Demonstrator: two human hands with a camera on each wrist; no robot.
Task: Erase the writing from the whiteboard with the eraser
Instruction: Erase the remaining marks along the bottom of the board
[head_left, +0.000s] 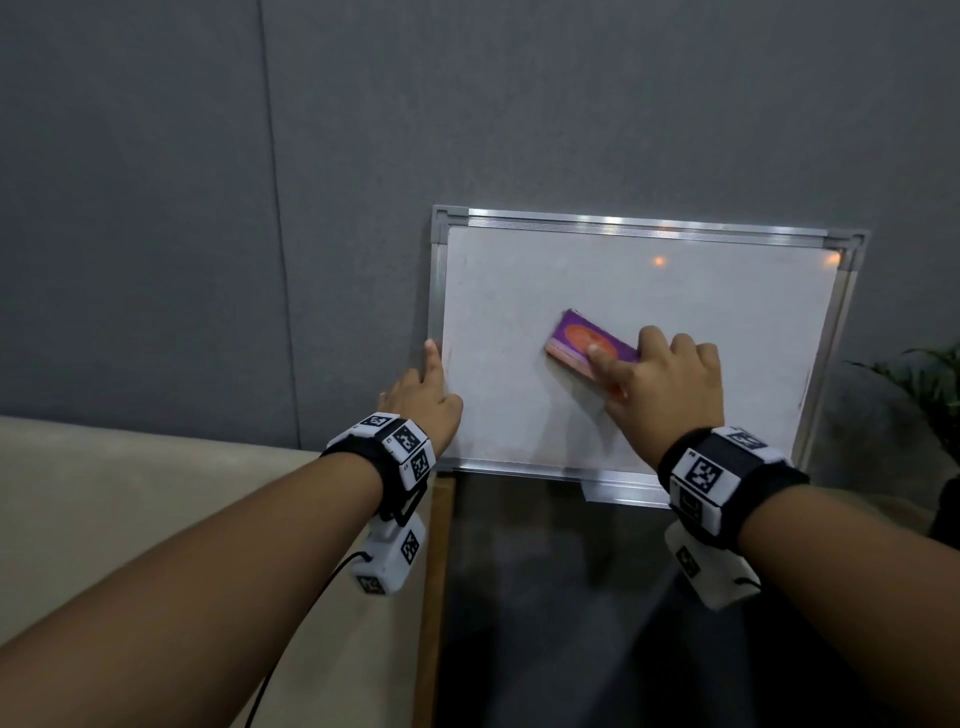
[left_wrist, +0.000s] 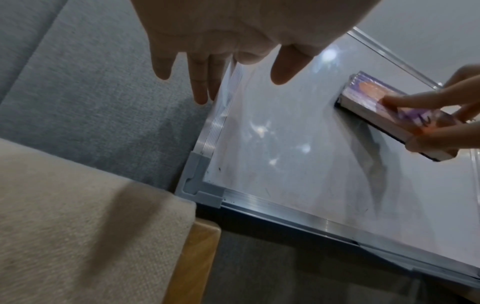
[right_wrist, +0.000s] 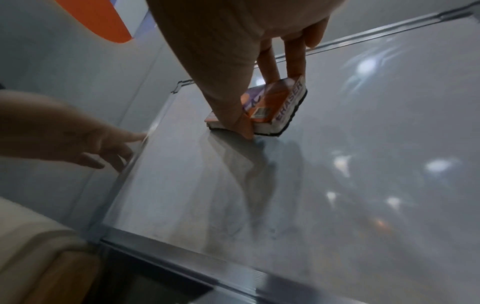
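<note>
Nearby, a beige cushion (head_left: 156, 509) abuts the whiteboard's (head_left: 519, 415) lower-left corner.

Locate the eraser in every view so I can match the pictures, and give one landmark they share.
Head: the eraser sits mid-board, under the right hand.
Left wrist: the eraser is at the right edge, fingers on top.
Right wrist: the eraser is just above centre, its ERASER label showing.
Shared landmark: the whiteboard's left frame edge, touched by the left hand.

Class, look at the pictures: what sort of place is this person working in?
Probably an office or lounge corner: a small whiteboard leans against a grey felt wall panel, beside a beige sofa arm and a plant.
</note>
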